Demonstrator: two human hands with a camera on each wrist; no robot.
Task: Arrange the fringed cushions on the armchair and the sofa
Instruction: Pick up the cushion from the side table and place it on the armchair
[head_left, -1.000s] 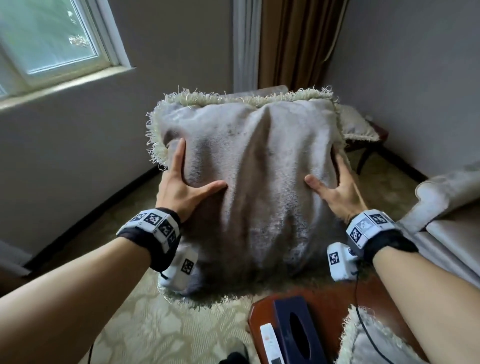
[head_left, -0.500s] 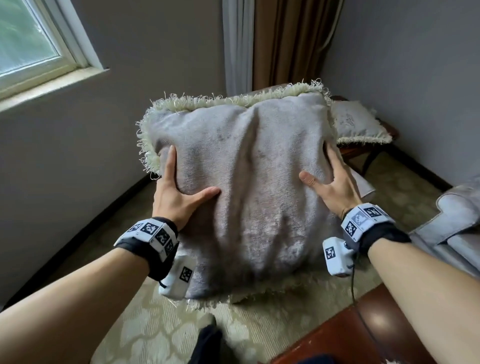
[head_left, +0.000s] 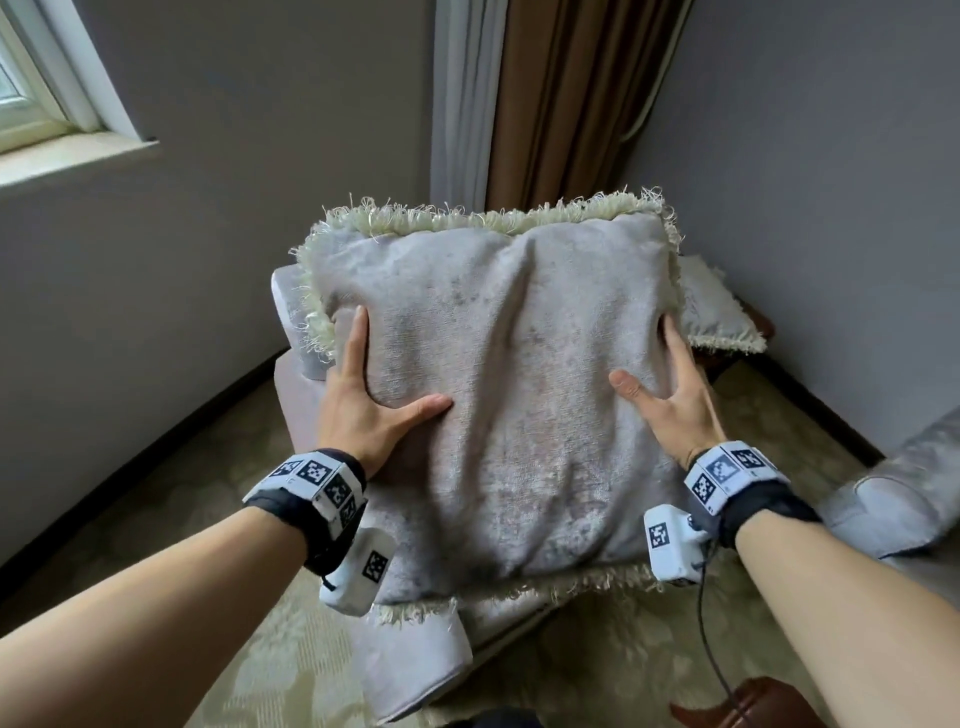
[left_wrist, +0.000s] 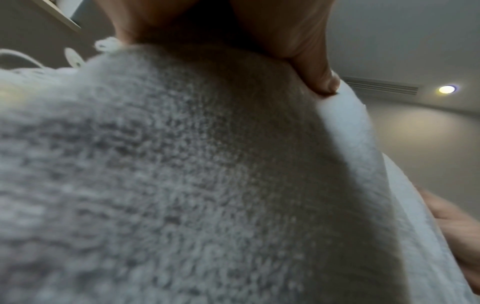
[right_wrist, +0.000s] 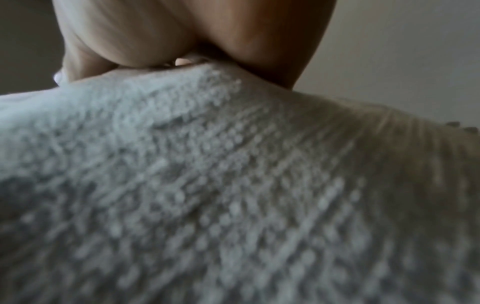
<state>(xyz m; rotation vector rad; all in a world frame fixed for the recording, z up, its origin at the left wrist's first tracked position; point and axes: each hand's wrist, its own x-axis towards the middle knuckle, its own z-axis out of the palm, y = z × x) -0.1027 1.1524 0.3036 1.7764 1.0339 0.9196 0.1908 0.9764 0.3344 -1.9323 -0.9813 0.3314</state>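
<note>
A patterned beige carpet (head_left: 171, 519) runs to grey walls, a window sill (head_left: 78, 156) and brown curtains (head_left: 571, 104). Above the grey armchair (head_left: 415, 670) in that corner, the fringed cushion (head_left: 498, 395) is held upright: the left hand (head_left: 363, 405) and right hand (head_left: 675, 405) clasp its side edges, thumbs across the front, fingers behind. A second cushion (head_left: 722, 317) lies beyond. Only the left wrist view shows a ceiling lamp (left_wrist: 447, 89). No writing is legible.

A pale grey armchair (head_left: 415, 670) stood on the patterned carpet (head_left: 613, 654). Behind it, a dark wooden surface (head_left: 727, 356) by the wall carried a second fringed cushion (head_left: 719, 312) — lying flat, its fringe overhanging the edge.
</note>
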